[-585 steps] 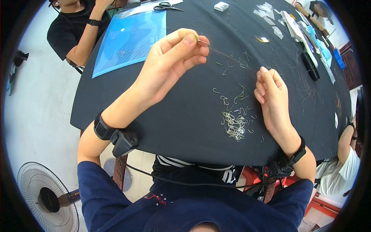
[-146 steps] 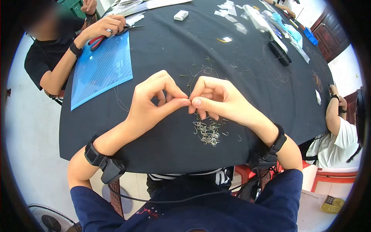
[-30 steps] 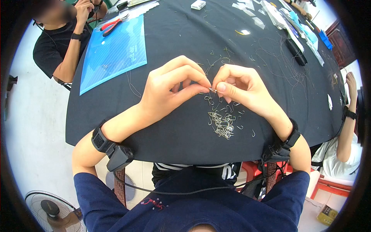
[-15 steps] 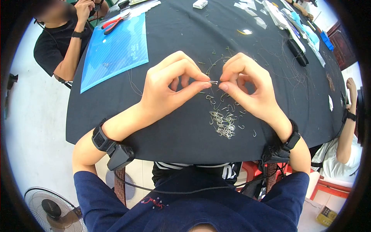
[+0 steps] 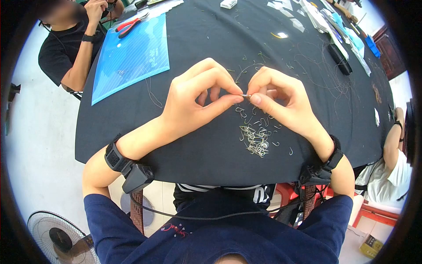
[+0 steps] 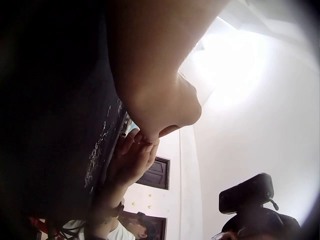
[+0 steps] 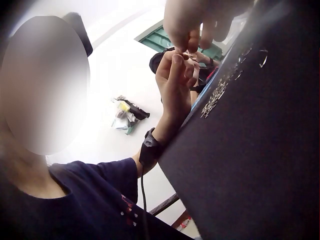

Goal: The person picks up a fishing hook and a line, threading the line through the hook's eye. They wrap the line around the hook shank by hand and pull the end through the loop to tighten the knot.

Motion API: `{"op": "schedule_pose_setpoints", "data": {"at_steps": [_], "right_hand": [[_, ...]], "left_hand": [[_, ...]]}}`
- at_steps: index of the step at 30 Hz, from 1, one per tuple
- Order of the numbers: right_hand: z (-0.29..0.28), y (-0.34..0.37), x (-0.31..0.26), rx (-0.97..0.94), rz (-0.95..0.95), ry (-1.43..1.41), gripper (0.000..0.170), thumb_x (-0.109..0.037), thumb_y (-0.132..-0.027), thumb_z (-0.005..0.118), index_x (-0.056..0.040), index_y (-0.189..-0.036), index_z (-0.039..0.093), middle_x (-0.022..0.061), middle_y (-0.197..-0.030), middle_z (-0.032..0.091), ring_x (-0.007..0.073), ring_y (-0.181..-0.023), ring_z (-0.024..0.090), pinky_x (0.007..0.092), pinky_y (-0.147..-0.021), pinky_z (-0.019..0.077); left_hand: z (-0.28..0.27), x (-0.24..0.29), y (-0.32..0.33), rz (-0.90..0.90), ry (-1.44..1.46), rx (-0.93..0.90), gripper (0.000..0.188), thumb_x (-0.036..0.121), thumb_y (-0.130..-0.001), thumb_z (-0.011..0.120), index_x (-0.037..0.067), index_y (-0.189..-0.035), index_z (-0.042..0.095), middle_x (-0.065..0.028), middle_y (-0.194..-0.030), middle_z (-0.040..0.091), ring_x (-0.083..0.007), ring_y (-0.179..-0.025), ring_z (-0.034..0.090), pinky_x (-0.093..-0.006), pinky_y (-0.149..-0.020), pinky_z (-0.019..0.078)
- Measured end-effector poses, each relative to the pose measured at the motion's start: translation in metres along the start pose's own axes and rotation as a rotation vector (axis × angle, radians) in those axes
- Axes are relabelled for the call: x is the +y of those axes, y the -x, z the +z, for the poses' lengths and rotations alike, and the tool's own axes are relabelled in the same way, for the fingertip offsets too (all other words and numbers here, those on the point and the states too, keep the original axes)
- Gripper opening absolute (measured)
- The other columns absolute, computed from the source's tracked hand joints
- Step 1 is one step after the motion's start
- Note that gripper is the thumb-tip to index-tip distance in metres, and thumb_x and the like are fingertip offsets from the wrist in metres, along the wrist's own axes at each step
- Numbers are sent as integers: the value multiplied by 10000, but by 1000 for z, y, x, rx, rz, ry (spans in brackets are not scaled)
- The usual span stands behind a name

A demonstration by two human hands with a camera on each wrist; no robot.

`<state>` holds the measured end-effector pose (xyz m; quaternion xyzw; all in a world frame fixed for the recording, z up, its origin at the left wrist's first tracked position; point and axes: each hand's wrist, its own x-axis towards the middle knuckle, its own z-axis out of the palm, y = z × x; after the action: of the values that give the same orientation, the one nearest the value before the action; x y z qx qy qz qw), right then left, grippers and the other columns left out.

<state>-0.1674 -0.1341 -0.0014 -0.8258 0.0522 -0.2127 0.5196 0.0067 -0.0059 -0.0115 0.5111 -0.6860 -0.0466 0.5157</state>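
Note:
My left hand (image 5: 196,94) pinches a small metal fish hook (image 5: 246,95) between thumb and index fingertip, above the black cloth. From the right, my right hand (image 5: 285,97) pinches the hook's other end, its thumb tip almost meeting the left fingertips. A thin fishing line (image 5: 241,75) curves behind the two hands. Just below them lies a pile of loose fish hooks (image 5: 257,141), with several strays around it. In the left wrist view the left hand (image 6: 160,107) hides most of the pinch; the right wrist view shows the fingertips together, the hook hardly visible.
A blue plastic folder (image 5: 132,61) with red-handled pliers (image 5: 127,28) on it lies at the left, by a seated person (image 5: 66,48). Tangled line (image 5: 323,72), a black case (image 5: 339,60) and white packets (image 5: 316,20) lie at the right. A small white box (image 5: 228,4) stands far back.
Half a second ago my right fingertips stood apart from the hook's tip; now they are back at it. Earlier, my hands were wide apart with line stretched between them.

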Motion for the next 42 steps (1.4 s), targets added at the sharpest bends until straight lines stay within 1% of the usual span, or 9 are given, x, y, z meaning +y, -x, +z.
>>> {"op": "schedule_pose_setpoints", "data": {"at_steps": [3,6,10,13,16,22,37,40,42], "right_hand": [[2,-1,-2,30,62,-214,151,-165,-898,596,-19,-935,613,1,-817,583,43,-646,497,193,-554,405],[0,-1,-4,35,86,-187,183,-190,-917,573,-15,-960,603,12,-840,586,54,-681,504,206,-609,426],[0,1,0,-116,135,-139,205,-211,-920,579,-10,-942,607,5,-817,594,39,-707,509,197,-605,419],[1,1,-1,-106,152,-177,201,-212,-915,591,-12,-932,610,-8,-790,583,32,-699,502,199,-601,414],[3,1,1,-68,122,-199,184,-205,-905,605,-21,-916,613,-28,-745,559,12,-649,472,191,-558,391],[2,3,4,-85,107,-138,157,-191,-880,636,-35,-886,617,-54,-670,522,-11,-563,414,166,-480,319],[2,3,5,-59,123,-143,139,-178,-859,667,-41,-878,659,-45,-738,596,-4,-619,456,179,-507,350],[1,2,4,-40,102,-55,109,-158,-851,666,-51,-868,656,-38,-755,593,12,-605,458,191,-509,352],[-1,1,2,-20,34,45,76,-131,-842,663,-56,-852,654,-25,-770,590,34,-609,468,204,-517,357]], "left_hand": [[-1,1,0,26,-19,-3,141,54,-706,758,81,-816,674,0,-835,600,-36,-544,483,-178,-424,342],[-1,-1,0,71,-23,1,150,45,-706,754,94,-828,681,1,-840,601,-38,-562,504,-176,-423,348],[-2,-1,-1,100,-32,-6,152,37,-706,751,94,-828,680,-2,-841,603,-39,-561,505,-173,-415,342],[-2,0,0,59,-25,-1,147,27,-705,746,81,-820,672,-8,-845,605,-37,-548,490,-172,-410,335],[-1,-1,0,39,-31,5,143,20,-701,742,74,-808,664,-12,-841,605,-37,-536,476,-172,-407,328],[0,0,0,25,-47,-1,144,26,-692,744,85,-791,658,2,-805,600,-40,-530,473,-182,-405,326],[0,2,0,35,-96,-12,135,37,-669,754,81,-721,637,3,-733,557,-73,-529,507,-211,-412,364],[0,1,1,40,-95,-21,137,40,-667,757,77,-718,635,3,-728,551,-74,-527,508,-211,-412,365],[0,1,2,33,-89,-35,137,42,-666,758,75,-716,634,3,-724,547,-72,-525,506,-210,-412,363]]}}
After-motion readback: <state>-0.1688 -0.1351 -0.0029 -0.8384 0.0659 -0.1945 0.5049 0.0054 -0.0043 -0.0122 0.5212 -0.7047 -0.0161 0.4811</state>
